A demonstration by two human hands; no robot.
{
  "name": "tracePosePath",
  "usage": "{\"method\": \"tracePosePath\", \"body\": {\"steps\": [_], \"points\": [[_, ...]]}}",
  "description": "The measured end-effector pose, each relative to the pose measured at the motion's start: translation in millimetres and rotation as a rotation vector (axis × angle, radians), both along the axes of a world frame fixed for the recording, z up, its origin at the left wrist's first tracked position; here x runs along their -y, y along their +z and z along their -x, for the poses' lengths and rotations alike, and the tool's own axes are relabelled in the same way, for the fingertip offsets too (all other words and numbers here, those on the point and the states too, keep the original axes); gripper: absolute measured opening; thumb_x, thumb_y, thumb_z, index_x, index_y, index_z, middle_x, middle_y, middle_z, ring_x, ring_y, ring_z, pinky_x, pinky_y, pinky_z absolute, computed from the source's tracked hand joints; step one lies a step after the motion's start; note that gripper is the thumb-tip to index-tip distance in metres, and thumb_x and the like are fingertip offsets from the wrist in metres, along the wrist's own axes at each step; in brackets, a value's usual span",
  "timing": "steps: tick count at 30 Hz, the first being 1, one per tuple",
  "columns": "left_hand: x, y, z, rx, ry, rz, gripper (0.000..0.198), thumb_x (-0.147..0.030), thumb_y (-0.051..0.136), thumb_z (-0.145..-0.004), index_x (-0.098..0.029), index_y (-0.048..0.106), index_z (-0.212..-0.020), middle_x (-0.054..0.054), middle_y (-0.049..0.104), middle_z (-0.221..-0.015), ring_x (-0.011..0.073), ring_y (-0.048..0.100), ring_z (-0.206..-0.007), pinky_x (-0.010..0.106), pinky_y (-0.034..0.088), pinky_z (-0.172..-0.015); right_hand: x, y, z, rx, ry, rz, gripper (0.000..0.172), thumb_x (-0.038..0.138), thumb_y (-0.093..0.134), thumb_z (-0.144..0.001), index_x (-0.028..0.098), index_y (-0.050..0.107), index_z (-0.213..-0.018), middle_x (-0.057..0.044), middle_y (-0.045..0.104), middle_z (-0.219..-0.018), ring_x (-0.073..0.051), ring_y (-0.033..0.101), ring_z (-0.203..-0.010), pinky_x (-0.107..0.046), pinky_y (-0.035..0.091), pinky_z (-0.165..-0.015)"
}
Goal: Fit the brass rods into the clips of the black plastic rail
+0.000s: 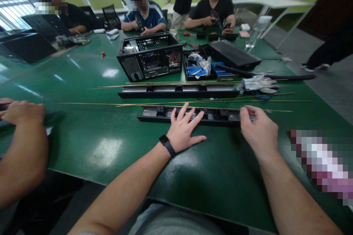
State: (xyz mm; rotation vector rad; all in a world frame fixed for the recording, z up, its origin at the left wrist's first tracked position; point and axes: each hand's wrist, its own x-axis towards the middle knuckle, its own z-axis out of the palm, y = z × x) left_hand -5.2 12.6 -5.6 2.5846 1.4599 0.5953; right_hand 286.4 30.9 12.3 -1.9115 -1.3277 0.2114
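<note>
A long black rail [151,118] with dark blocks in its channel lies on the green table. My left hand [183,128], with a black watch on the wrist, rests with spread fingers on the rail's front edge and middle. At the rail's right end my right hand [259,128] is closed, thumb and fingers pinched together; what lies between them is hidden. Thin brass-coloured rods [91,103] run just behind this rail. A second black rail [162,94] lies parallel farther back.
An open computer case [150,58] stands behind the rails, beside a black tray with gloves [200,67]. More gloves [259,83] lie at the right. A co-worker's arm [24,143] is at the left; other people sit across the green table [82,132].
</note>
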Motion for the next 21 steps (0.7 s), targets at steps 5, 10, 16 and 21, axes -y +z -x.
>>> {"method": "tracePosePath", "body": {"steps": [5,10,16,21], "points": [[0.1,-1.9,-0.2,-0.002,0.007,-0.012,0.096,-0.063,0.098,-0.103,-0.031,0.060,-0.186,0.021,0.061,-0.188,0.0511,0.031,-0.189,0.086,0.029,-0.146,0.2,-2.0,0.4,-0.015,0.038,0.003,0.060,0.071,0.063,-0.105,0.024,0.089,-0.132,-0.018,0.091,-0.123,-0.041,0.086,-0.118,-0.061,0.064,-0.120],[0.3,-1.7,-0.1,-0.006,0.007,-0.011,0.096,-0.063,0.097,-0.103,-0.032,0.060,-0.185,0.022,0.061,-0.187,0.0510,0.031,-0.189,0.085,0.028,-0.146,-1.7,-5.2,-3.3,0.013,-0.020,-0.013,0.061,0.073,0.061,-0.107,0.022,0.089,-0.125,-0.021,0.090,-0.120,-0.043,0.084,-0.117,-0.061,0.065,-0.116],[0.2,-1.6,-0.4,-0.004,0.012,-0.011,0.096,-0.063,0.098,-0.102,-0.031,0.061,-0.185,0.021,0.062,-0.187,0.0513,0.031,-0.189,0.085,0.029,-0.146,-0.6,-3.3,0.6,-0.010,0.039,0.000,0.064,0.072,0.063,-0.105,0.021,0.087,-0.135,-0.020,0.091,-0.125,-0.042,0.085,-0.122,-0.061,0.064,-0.119],[0.3,-0.8,-0.1,-0.005,0.006,-0.005,0.096,-0.063,0.097,-0.103,-0.030,0.060,-0.185,0.022,0.061,-0.187,0.0516,0.031,-0.189,0.086,0.029,-0.146,0.0,-1.8,-0.2,-0.013,0.021,0.005,0.063,0.072,0.062,-0.105,0.022,0.089,-0.133,-0.019,0.091,-0.124,-0.042,0.086,-0.119,-0.059,0.065,-0.117]]}}
